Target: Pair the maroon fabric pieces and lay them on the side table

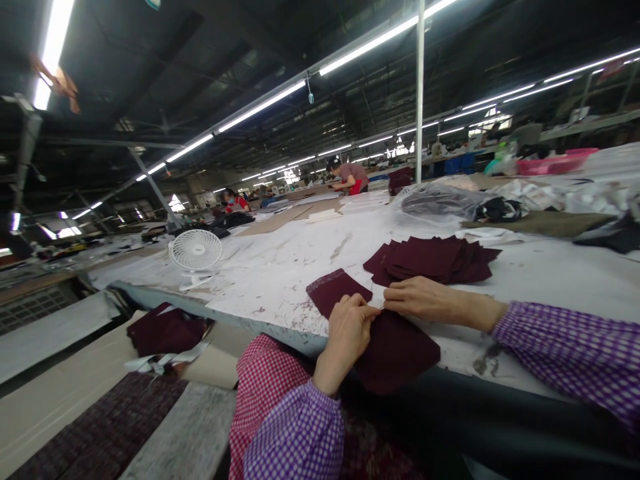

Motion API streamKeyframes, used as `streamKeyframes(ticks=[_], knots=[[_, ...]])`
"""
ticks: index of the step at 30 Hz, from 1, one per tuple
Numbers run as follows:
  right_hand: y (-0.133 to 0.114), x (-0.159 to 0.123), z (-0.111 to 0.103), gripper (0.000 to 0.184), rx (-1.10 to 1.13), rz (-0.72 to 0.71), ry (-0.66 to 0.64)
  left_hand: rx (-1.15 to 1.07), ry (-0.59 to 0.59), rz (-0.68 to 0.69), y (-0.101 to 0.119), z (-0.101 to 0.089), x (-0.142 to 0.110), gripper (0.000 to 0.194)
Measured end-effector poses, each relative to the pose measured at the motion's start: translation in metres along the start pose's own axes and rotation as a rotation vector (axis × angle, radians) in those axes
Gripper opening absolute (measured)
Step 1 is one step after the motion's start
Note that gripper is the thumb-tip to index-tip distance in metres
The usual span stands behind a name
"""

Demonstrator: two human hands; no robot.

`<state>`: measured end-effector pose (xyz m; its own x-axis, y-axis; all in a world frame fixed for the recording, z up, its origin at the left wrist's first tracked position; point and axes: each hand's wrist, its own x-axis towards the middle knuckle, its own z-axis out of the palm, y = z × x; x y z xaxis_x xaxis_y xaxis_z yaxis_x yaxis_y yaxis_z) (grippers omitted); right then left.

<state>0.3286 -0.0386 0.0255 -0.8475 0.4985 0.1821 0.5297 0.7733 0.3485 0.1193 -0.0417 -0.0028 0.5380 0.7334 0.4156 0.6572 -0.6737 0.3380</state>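
Head view, long worktable [270, 287] with a pale, scuffed covering. Both hands meet near its close edge, over maroon cloth.

Left hand [350, 330]: fingers curled, thumb and forefinger closed in a pinch at the upper edge of the front maroon piece [403, 347]. Right hand [417, 298]: reaches in from the side, fingertips drawn together on that same edge, just beside the left fingertips. Exactly how much cloth each pinch takes is hidden by the fingers.

Front piece lies below the hands at the table's near edge, its lower part seeming to hang past it. Second maroon piece [336, 288], with a speckled band along one side, lies flat on the table beyond the left hand; whether the two join under that hand, cannot tell. Loose, fanned stack of maroon pieces [430, 259] sits just beyond the right hand, untouched. White fan [196, 251] stands farther off to the left.

Step in hand, by my reading: close fingertip work along one edge of a single piece, not picking from the stack. Next move seems to call for a fine, even grip from both hands, edge kept straight, and the overhanging part kept from dragging the cloth askew.
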Motion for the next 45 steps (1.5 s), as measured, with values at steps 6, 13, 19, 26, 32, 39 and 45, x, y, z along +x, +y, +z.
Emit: streamKeyframes(ticks=[6,13,19,26,32,39,45], knots=[[0.005,-0.003,-0.012,0.031,0.195,0.164,0.032,0.007,0.006,-0.007,0.002,-0.001,-0.001,0.027],[-0.003,-0.003,-0.024,0.041,0.406,0.127,0.018,0.005,0.019,-0.009,0.002,-0.001,-0.001,0.026],[-0.003,-0.002,-0.019,0.037,0.341,0.225,0.072,0.017,0.01,-0.021,0.005,-0.002,-0.001,0.027],[-0.017,0.007,-0.014,0.031,0.354,0.205,0.003,-0.081,0.024,-0.011,-0.01,-0.012,-0.007,0.02],[-0.017,0.006,-0.017,0.036,0.354,0.167,-0.056,-0.157,0.128,-0.049,-0.033,-0.021,-0.03,0.014],[-0.031,0.017,-0.025,0.053,0.023,0.082,-0.132,-0.01,0.165,0.083,-0.027,-0.024,-0.039,0.026],[-0.038,0.038,-0.029,0.061,-0.179,-0.013,-0.11,-0.077,0.167,0.108,-0.035,-0.028,-0.042,0.022]])
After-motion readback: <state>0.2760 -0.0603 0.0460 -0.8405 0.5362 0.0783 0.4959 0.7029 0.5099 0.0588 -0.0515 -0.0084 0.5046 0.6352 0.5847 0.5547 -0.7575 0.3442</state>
